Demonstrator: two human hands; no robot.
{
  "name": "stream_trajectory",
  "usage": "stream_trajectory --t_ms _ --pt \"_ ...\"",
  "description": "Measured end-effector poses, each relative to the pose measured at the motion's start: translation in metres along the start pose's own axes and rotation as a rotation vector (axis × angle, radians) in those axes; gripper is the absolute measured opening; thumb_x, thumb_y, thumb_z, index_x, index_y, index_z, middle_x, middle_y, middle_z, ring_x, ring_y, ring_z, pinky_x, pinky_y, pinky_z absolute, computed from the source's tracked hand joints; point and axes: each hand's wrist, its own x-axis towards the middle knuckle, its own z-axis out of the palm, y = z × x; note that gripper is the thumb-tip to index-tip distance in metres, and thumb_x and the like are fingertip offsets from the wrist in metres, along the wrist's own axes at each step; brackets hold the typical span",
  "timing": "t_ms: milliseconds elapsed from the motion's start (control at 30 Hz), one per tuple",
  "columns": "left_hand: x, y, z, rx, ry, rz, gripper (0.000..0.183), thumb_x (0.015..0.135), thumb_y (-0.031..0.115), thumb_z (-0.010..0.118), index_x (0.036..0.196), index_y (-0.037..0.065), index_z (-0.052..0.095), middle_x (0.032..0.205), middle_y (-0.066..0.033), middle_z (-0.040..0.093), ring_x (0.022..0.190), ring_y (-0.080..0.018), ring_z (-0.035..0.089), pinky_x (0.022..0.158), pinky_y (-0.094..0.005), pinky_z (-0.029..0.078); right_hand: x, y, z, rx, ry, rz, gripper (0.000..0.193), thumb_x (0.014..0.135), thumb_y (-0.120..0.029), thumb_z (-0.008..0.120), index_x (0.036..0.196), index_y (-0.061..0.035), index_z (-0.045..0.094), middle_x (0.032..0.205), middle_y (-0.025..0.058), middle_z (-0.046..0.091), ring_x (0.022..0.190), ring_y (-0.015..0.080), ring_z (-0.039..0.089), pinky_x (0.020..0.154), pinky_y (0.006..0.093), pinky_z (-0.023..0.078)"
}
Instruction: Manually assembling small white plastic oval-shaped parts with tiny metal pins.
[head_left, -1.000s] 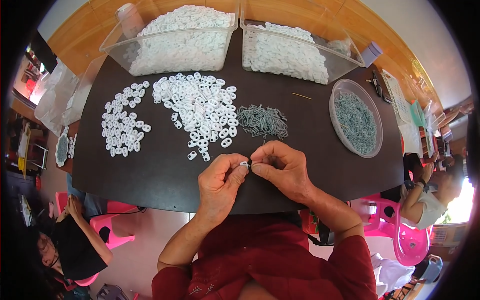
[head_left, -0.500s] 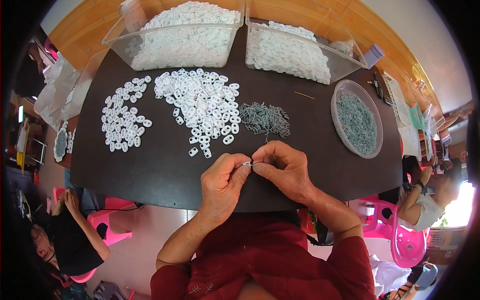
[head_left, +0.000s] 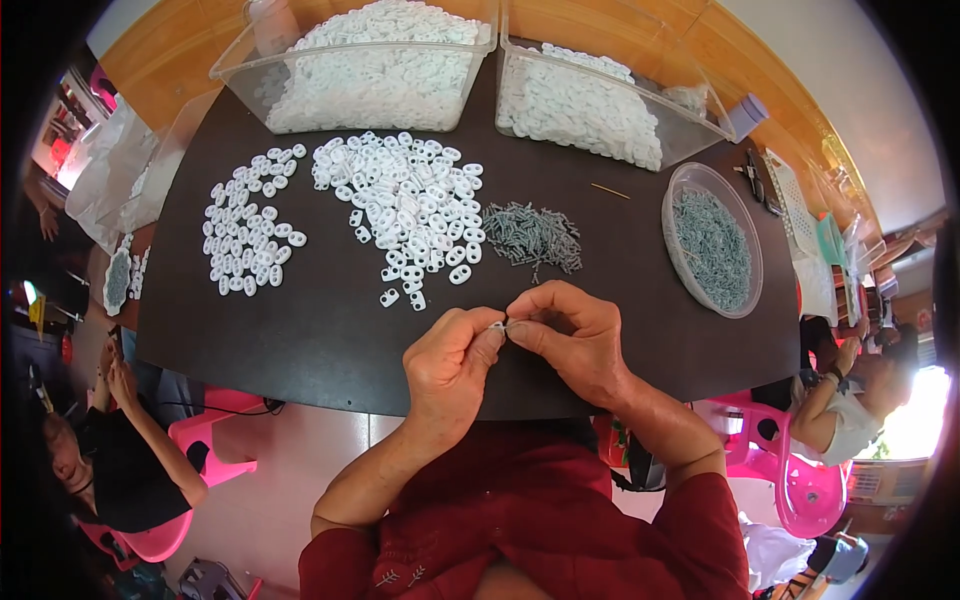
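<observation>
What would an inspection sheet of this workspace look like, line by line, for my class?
Surface: dark brown tabletop, parts spread mostly across its far half.
Work items: white two-hole pieces in two groups; grey screw-like pieces heaped and in a round clear tub.
Clutter: thin gold-coloured rod, black-handled tool.
Hands: left hand pinches a small white piece; right hand alongside, its hold unclear.
Cables: thin black cord by a pink stool, left.
Surroundings: two clear bins of white pieces behind, people at both sides.

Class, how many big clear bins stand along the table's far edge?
2: the left bin and the right bin, side by side, both holding white pieces. None seems hidden there.
</observation>
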Motion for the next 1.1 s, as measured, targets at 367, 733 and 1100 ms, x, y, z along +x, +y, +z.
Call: stream_trajectory --t_ms 367,733,1100 --pt "-0.006 0.001 -0.003 -0.015 0.03 -0.033 0.013 0.088 0.005 0.063 0.1 -0.001 0.065 0.078 -0.0012 0.058 0.063 -0.0052 0.053 0.052 -0.0187 0.043 -0.001 0.006 0.008 -0.389 0.055 -0.364 0.012 0.08 0.006 0.063 0.09 -0.0006 0.063 0.084 0.005 0.058 0.074 0.0144 0.056 0.065 0.0264 0.045" --pt "-0.006 0.0 -0.005 0.0 0.048 -0.004 0.017 0.082 -0.007 0.064 0.098 -0.001 0.063 0.072 -0.0055 0.055 0.059 -0.0122 0.051 0.053 -0.025 0.042 -0.003 0.004 0.011 -0.199 0.023 -0.238 0.015 0.08 0.008 0.062 0.094 0.0007 0.062 0.087 0.0049 0.058 0.079 0.0121 0.056 0.071 0.0245 0.045" --pt "-0.006 -0.001 -0.003 -0.03 0.074 0.027 0.025 0.081 -0.008 0.064 0.105 -0.001 0.062 0.074 -0.0064 0.055 0.062 -0.0135 0.053 0.055 -0.0259 0.044 -0.002 0.011 0.012 -0.29 0.047 -0.294 0.014 0.08 0.007 0.063 0.091 0.0 0.063 0.085 0.0043 0.058 0.076 0.0128 0.054 0.069 0.0251 0.044"
